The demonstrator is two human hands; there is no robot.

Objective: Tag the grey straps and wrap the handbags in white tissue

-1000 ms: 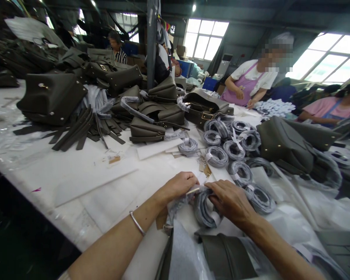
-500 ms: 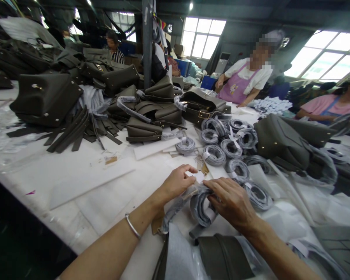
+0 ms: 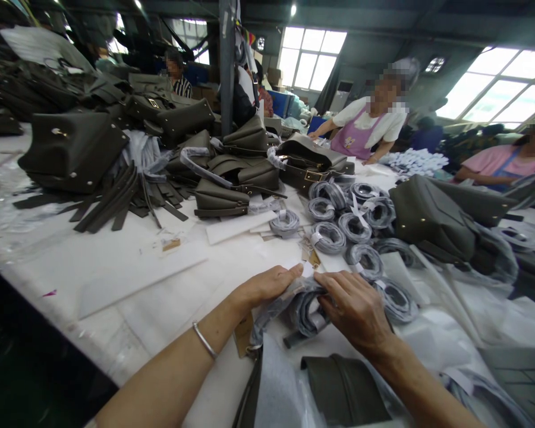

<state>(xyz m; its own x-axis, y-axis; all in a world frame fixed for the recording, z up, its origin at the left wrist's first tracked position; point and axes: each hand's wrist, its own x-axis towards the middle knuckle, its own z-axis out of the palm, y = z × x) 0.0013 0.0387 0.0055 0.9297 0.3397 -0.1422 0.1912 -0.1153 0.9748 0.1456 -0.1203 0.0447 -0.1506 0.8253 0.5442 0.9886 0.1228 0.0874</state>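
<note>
A dark olive handbag lies at the bottom, partly covered by pale sheet and clear plastic. Its handle, wrapped in greyish film, arches up to both hands. My left hand is closed on the top of this handle, thumb and fingers together. My right hand curls its fingers over the handle's other side, its thumb tucked underneath. Below the fingers sits a wrapped strap coil, partly hidden by the right hand. A small white piece shows between the fingertips. A tan tag hangs at the handle's base.
Several wrapped strap coils lie beyond my hands. Olive bags rest at the right, with more bags and loose strips at the left. Across the white table, a person in a purple apron leans over.
My left fingers, apart before, have come together on the wrapped handle. My right hand has barely moved. The person across the table has leaned further left.
</note>
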